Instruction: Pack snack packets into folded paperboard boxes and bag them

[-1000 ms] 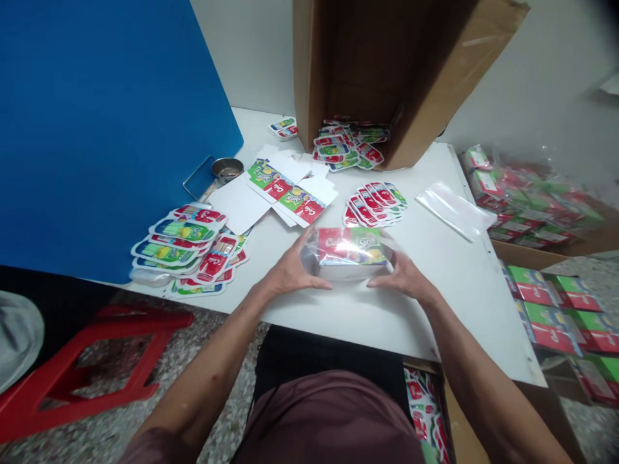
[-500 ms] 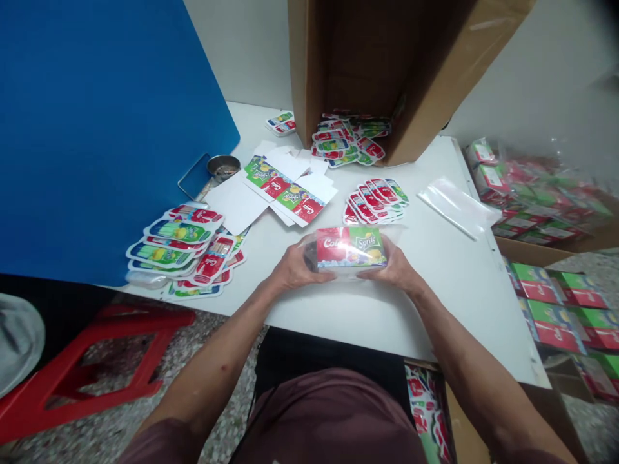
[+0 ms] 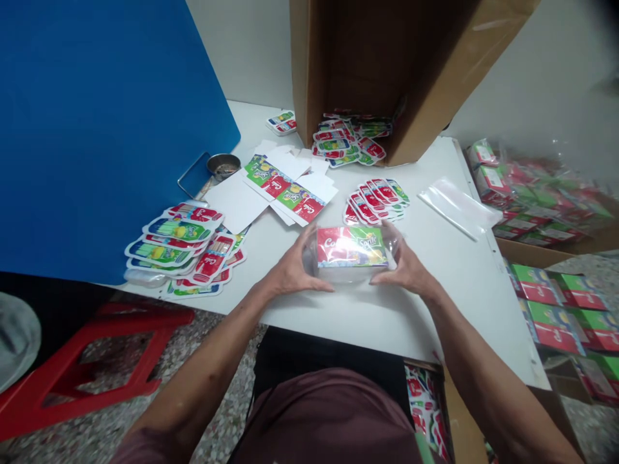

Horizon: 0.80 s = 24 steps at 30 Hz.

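Note:
A small red-and-green printed box [image 3: 351,247] wrapped in a clear plastic bag sits between my hands over the white table [image 3: 377,309]. My left hand [image 3: 293,267] grips its left end with curled fingers. My right hand [image 3: 405,265] clasps the right end the same way. Just behind the box lies a fanned stack of red printed cards [image 3: 376,200]. Flat unfolded box blanks [image 3: 285,188] lie further back left.
A large cardboard carton [image 3: 382,71] lies on its side at the back, cards spilling out. A pile of printed cards [image 3: 186,248] lies left, by a blue board [image 3: 101,122]. Clear bags [image 3: 457,206] lie right. Finished wrapped boxes [image 3: 556,303] fill cartons at right. A red stool [image 3: 91,361] stands lower left.
Both hands lifted the bagged box slightly, then brought it back down toward the table, turning its top face more toward me. Nothing else moved.

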Each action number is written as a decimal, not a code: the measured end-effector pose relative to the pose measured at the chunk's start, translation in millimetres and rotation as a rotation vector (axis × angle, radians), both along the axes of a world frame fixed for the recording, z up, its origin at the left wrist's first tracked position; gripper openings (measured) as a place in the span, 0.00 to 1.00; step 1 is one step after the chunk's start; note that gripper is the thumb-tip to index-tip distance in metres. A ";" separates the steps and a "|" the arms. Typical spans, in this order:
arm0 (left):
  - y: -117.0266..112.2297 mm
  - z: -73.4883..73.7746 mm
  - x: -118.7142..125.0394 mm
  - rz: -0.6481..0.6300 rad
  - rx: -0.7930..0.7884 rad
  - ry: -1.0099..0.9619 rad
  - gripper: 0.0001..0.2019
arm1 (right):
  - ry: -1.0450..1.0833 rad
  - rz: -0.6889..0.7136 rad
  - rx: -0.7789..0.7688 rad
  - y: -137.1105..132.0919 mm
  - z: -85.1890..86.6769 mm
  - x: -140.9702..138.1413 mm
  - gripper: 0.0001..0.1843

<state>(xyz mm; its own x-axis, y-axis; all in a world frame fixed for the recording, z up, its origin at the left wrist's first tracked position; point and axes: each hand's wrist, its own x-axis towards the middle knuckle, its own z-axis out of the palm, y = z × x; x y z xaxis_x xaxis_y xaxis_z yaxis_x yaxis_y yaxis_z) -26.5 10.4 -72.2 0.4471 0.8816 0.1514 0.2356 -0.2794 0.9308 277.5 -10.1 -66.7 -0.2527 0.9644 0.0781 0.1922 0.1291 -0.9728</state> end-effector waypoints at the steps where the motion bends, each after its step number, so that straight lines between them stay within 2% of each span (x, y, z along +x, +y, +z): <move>1: 1.5 4.7 1.1 0.014 0.045 -0.015 0.62 | 0.024 0.004 0.032 2.4 5.0 0.9 0.71; 3: 5.2 10.3 4.9 0.039 0.073 -0.036 0.55 | 0.058 0.049 0.032 7.2 11.8 -1.6 0.68; 6: 9.4 8.2 10.1 0.066 0.028 -0.047 0.46 | 0.093 0.070 -0.030 11.1 10.6 -10.4 0.57; 9: 9.9 0.3 10.5 0.066 0.002 -0.043 0.45 | 0.088 0.015 -0.033 10.4 -0.2 -15.6 0.52; 14: 7.2 -9.0 6.3 0.050 -0.099 -0.014 0.47 | 0.053 0.019 -0.080 7.7 -14.6 -14.3 0.53; 21: 3.2 -25.4 5.6 0.075 -0.154 0.088 0.45 | 0.010 0.038 -0.146 2.5 -23.9 -17.8 0.51; 24: 1.3 -24.3 4.7 0.073 -0.149 0.131 0.43 | 0.007 0.017 -0.153 1.2 -20.1 -20.0 0.50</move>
<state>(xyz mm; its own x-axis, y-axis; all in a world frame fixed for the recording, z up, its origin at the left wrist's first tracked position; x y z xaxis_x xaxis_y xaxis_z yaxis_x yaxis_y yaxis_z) -21.8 11.7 -96.6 0.3889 0.9205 -0.0382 0.3721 -0.1190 0.9205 257.5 -8.9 -86.8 -0.2689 0.9608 -0.0679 0.1847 -0.0177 -0.9826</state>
